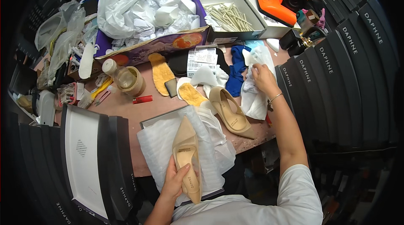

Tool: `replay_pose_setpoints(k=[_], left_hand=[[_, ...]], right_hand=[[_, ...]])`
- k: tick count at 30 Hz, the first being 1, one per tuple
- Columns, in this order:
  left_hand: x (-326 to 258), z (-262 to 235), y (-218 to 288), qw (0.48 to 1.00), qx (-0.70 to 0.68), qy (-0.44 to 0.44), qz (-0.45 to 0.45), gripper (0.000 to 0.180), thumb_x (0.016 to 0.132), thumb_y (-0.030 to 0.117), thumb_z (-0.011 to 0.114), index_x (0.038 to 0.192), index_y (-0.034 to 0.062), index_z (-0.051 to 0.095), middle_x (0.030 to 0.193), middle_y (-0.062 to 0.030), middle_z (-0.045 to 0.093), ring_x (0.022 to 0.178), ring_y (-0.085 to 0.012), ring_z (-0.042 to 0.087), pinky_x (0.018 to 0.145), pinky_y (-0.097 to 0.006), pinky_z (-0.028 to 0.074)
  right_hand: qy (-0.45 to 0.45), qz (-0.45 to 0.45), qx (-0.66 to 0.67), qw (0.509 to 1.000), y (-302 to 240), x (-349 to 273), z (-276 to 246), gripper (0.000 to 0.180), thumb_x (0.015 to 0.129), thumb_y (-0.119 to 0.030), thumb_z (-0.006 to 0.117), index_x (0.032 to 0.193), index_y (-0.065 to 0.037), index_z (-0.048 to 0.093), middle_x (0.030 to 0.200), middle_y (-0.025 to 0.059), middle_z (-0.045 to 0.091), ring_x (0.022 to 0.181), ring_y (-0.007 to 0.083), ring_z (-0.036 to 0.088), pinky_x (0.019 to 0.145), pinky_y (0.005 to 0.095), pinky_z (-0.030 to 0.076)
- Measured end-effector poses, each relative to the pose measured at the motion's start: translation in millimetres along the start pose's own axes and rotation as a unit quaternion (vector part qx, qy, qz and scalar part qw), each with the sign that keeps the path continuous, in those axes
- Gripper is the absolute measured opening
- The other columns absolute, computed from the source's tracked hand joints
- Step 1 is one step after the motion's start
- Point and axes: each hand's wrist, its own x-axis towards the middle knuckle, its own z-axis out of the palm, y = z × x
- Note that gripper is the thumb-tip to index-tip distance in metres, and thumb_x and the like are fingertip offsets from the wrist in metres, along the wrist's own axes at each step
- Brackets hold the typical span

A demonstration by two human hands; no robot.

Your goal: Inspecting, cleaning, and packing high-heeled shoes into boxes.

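Single head-worn fisheye view, looking steeply down from above the person's chest onto the workbench [126, 111]; the bench's far edge lies toward the top of frame; straight lines bow near the rim, and the corners are black; near field covers the left hand [174, 181] at bottom centre; the right hand [263, 78] lies farther out, right of centre; no second view is supplied.

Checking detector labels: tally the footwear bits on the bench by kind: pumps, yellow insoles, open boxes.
Beige pumps: 2, one in the left hand at, one on the bench
Yellow fuzzy insoles: 2
Open boxes: 3
Total: 7
The right hand grips white tissue paper.
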Motion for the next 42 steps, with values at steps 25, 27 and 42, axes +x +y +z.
replay_pose_setpoints(k=[25, 27, 42], left_hand=[[1, -3, -5, 1.000, -0.004, -0.013, 0.012, 0.058, 0.090, 0.005, 0.060, 0.139, 0.0037, 0.029, 0.117, -0.0090, 0.051, 0.102, -0.0139, 0.054, 0.084, -0.029, 0.051], [2, -5, -6, 1.000, -0.002, -0.016, 0.011, 0.058, 0.090, 0.005, 0.060, 0.139, 0.0037, 0.029, 0.117, -0.0090, 0.051, 0.102, -0.0139, 0.054, 0.084, -0.030, 0.051], [0, -5, -8, 0.999, 0.009, -0.029, 0.038, 0.050, 0.090, 0.006, 0.058, 0.133, 0.0042, 0.033, 0.102, -0.0096, 0.055, 0.078, -0.0180, 0.063, 0.070, -0.033, 0.054]], right_hand=[[0.069, -0.142, 0.059, 0.986, -58, 4, 8, 0.025, 0.080, -0.011, 0.061, 0.103, 0.000, 0.060, 0.090, 0.0224, 0.063, 0.084, 0.0398, 0.063, 0.074, 0.0452, 0.051], [0.114, -0.117, -0.001, 0.987, -43, 30, 16, 0.029, 0.082, -0.014, 0.063, 0.107, 0.001, 0.060, 0.093, 0.0235, 0.063, 0.087, 0.0403, 0.063, 0.076, 0.0442, 0.051], [0.201, -0.062, 0.092, 0.973, 10, 42, 28, 0.019, 0.085, -0.015, 0.057, 0.090, 0.000, 0.067, 0.089, 0.0210, 0.066, 0.080, 0.0385, 0.064, 0.075, 0.0420, 0.050]])
